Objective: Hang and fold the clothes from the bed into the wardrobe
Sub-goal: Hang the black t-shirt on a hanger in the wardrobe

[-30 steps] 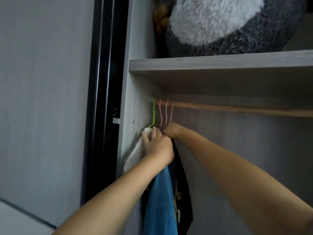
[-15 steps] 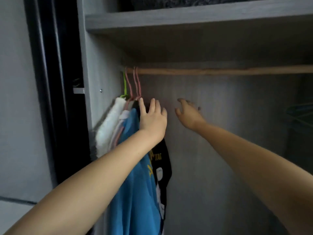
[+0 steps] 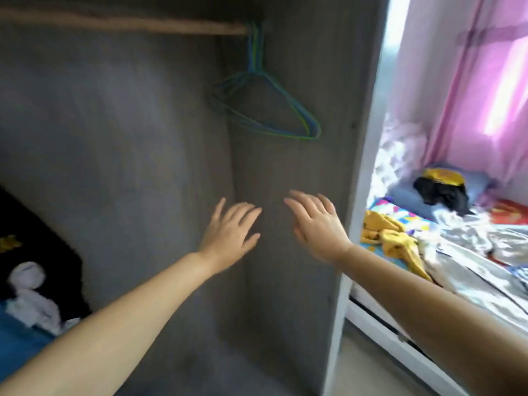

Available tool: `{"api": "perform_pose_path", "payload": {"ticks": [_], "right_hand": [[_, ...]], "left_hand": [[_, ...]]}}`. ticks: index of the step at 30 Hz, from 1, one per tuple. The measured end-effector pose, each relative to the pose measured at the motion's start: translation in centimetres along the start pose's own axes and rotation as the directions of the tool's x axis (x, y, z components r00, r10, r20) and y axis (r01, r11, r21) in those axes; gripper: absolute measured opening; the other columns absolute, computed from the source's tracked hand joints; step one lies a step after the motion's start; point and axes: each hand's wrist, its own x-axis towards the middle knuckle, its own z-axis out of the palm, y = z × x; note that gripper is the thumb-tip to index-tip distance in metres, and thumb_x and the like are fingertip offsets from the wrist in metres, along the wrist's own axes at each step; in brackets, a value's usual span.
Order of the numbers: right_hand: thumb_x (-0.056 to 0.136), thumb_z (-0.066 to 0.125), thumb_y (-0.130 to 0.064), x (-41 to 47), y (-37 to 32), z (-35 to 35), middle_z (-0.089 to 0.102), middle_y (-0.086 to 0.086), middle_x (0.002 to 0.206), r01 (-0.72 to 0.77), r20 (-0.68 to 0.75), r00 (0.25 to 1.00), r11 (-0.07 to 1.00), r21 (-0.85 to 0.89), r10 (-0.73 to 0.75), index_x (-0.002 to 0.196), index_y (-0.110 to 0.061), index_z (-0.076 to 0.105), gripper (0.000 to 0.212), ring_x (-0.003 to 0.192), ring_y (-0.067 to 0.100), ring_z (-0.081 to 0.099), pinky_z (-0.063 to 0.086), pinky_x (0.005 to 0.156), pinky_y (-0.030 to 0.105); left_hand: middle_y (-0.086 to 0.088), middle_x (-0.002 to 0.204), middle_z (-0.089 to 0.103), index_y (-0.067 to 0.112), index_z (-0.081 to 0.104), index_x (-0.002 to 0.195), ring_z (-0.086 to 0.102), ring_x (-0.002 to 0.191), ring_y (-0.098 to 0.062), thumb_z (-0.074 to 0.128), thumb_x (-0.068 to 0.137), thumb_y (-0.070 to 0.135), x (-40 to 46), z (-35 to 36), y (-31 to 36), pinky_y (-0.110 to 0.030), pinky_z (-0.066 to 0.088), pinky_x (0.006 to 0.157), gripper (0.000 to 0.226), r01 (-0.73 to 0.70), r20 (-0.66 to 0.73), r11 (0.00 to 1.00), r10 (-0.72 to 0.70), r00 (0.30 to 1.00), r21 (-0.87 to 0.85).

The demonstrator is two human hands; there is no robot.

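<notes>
A person's two bare arms reach forward into an open grey wood-grain wardrobe (image 3: 300, 172). The left hand (image 3: 228, 232) and the right hand (image 3: 317, 224) hover side by side, near each other but apart, in front of the wardrobe's right inner wall. Both hands have their fingers straight and loosely spread, and neither holds anything.

A pale wooden hanging rail (image 3: 128, 24) runs across the top of the wardrobe. At the rail's right end, against the right wall, hangs a bunch of thin blue and green wire hangers (image 3: 265, 110) with no clothes on them. At the wardrobe's lower left edge, parts of hung clothes show: a black garment with a white cartoon print (image 3: 37, 252) and, just below it at the corner, a blue garment (image 3: 17, 341).

To the right of the wardrobe's white front edge stands a bed with a shiny, colourful patterned cover (image 3: 463, 258). A crumpled yellow garment (image 3: 391, 238) lies on the bed's near left edge. A black garment with a yellow patch (image 3: 441, 187) lies further back, on a blue pillow (image 3: 405, 195) at the head of the bed. Pink curtains (image 3: 468, 81) hang behind the bed, brightly lit.
</notes>
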Motion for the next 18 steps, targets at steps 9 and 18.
{"api": "perform_pose_path", "payload": {"ticks": [9, 18], "right_hand": [[0.096, 0.042, -0.040, -28.2, 19.6, -7.8, 0.018, 0.000, 0.158, -0.552, 0.277, 0.676, 0.718, -0.423, 0.683, 0.149, -0.026, 0.024, 0.058, 0.145, 0.020, 0.018, 0.016, 0.114, 0.049], [0.100, 0.029, -0.042, -47.2, 29.5, -16.2, 0.005, 0.000, 0.161, -0.699, 0.295, 0.277, 0.402, -0.592, 0.915, 0.151, -0.027, 0.010, 0.057, 0.148, 0.018, 0.002, 0.007, 0.115, 0.055]], "left_hand": [[-0.012, 0.117, 0.065, 0.006, 0.063, 0.121, 0.063, 0.110, -0.029, 0.079, 0.075, 0.023, 5.7, 7.8, 27.6, -0.058, 0.038, 0.101, 0.052, -0.120, 0.118, 0.918, 0.176, 0.977, -0.379], [0.001, 0.150, 0.032, 0.021, 0.027, 0.147, 0.024, 0.140, -0.016, 0.038, 0.097, 0.045, 9.0, 14.1, 48.7, -0.048, 0.007, 0.117, 0.056, -0.061, 0.430, 0.854, 0.320, 0.844, -0.516]]}}
